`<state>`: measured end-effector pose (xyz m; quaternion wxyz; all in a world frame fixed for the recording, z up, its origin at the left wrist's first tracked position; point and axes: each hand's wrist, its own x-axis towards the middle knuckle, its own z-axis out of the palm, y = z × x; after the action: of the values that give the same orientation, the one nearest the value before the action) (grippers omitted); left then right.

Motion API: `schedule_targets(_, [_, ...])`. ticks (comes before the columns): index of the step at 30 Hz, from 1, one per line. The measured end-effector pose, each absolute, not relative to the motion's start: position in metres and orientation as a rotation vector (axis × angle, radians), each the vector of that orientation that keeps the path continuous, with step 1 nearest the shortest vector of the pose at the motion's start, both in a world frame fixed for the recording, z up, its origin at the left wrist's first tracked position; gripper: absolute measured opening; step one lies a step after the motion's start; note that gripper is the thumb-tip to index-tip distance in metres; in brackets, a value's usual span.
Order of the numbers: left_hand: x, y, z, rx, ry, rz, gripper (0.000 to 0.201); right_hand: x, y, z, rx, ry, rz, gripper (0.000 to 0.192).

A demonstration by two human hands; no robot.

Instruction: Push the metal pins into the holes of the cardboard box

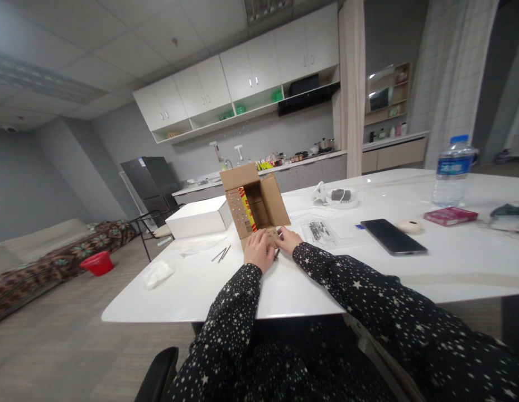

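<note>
A small brown cardboard box [276,198] stands on the white table with its flaps spread and its inside facing me. Yellow and red tape runs down one flap, which is dotted with small marks. My left hand [259,249] is at the near flap, fingers curled over the cardboard. Beside it, my right hand [289,240] has thumb and fingers pinched together at the flap's right edge; whatever is in the pinch is too small to name. A few dark, thin pieces lie just beneath the hands. Several metal rods [221,254] resembling long screws lie to the left.
Behind the rods sits a white box [198,218]; crumpled white tissue [158,273] is near the left edge. To the right are a clear bag of dark small parts [320,231], a phone [392,237], a magenta packet [451,216], a white cabled device [335,195] and a water bottle [452,173].
</note>
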<state>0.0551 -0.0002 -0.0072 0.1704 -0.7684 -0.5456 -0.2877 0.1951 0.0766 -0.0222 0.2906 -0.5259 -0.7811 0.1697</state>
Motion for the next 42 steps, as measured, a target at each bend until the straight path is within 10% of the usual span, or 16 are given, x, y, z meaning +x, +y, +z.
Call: schedule_targets(42, [0.05,0.011,-0.013,-2.034,-1.824,-0.715,0.031,0.194,0.073,-0.02,-1.423,-2.07,0.442,0.027])
